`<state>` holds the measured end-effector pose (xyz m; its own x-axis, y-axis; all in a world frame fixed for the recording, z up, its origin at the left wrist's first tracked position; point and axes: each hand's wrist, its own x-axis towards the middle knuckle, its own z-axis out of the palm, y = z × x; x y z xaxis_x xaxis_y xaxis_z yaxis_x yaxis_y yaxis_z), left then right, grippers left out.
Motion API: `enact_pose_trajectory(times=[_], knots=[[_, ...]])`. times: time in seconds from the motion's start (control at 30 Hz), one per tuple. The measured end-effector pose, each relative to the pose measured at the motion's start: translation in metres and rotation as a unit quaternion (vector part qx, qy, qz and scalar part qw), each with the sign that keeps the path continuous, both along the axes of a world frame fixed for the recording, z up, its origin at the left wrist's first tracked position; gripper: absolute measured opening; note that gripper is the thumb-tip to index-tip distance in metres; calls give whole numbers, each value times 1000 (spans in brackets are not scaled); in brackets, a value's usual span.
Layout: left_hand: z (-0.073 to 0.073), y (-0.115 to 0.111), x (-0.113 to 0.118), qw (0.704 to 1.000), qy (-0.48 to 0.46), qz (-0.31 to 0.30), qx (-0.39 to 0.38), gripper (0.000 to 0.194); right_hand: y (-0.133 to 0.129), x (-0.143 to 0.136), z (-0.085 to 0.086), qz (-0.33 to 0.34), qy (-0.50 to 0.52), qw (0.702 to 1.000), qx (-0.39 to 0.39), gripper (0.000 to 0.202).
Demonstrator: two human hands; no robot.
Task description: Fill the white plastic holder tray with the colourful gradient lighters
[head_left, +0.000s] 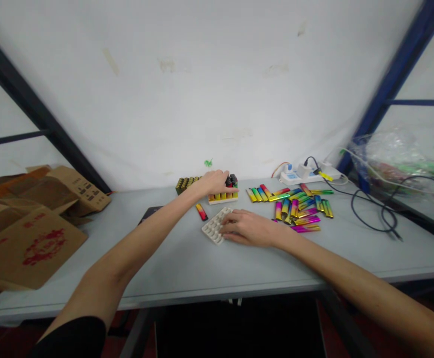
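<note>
My left hand (pixel 216 183) reaches over a group of upright lighter-like tubes (pixel 222 196) in a white tray near the wall; its fingers curve over their dark tops, and whether it grips one is unclear. My right hand (pixel 249 227) lies on a white moulded tray with small hollows (pixel 213 227), fingers bent over its right side. A red and yellow tube (pixel 201 212) lies just beyond that tray. Gold-topped upright pieces (pixel 185 184) stand behind my left wrist. Many shiny multicoloured tubes (pixel 299 206) are scattered to the right of my hands.
Cardboard boxes (pixel 34 243) fill the left end of the table (pixel 172 268). A dark flat object (pixel 150 214) is partly under my left forearm. A power strip (pixel 302 175), black cables (pixel 374 228) and clear plastic bags (pixel 399 154) are at the right.
</note>
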<state>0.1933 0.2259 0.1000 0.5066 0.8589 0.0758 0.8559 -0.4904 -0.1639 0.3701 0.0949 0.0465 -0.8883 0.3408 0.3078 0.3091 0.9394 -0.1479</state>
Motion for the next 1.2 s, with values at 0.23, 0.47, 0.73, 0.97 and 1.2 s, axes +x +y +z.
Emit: enact_pose_trajectory(times=[0.23, 0.47, 0.73, 0.97, 1.2], knots=[[-17, -4, -10, 999, -12, 2, 37, 85, 1, -2, -3, -2, 6, 1000, 7, 27], [-18, -1, -10, 1000, -16, 5, 21, 87, 3, -1, -4, 6, 16, 1000, 9, 24], [-11, -1, -12, 999, -42, -9, -23, 98, 3, -1, -4, 2, 17, 1000, -1, 25], [-2, -17, -31, 991, -115, -64, 28, 90, 5, 1, -7, 8, 18, 1000, 7, 22], [0, -71, -88, 978, -147, -119, 85, 32, 7, 3, -7, 13, 19, 1000, 9, 22]])
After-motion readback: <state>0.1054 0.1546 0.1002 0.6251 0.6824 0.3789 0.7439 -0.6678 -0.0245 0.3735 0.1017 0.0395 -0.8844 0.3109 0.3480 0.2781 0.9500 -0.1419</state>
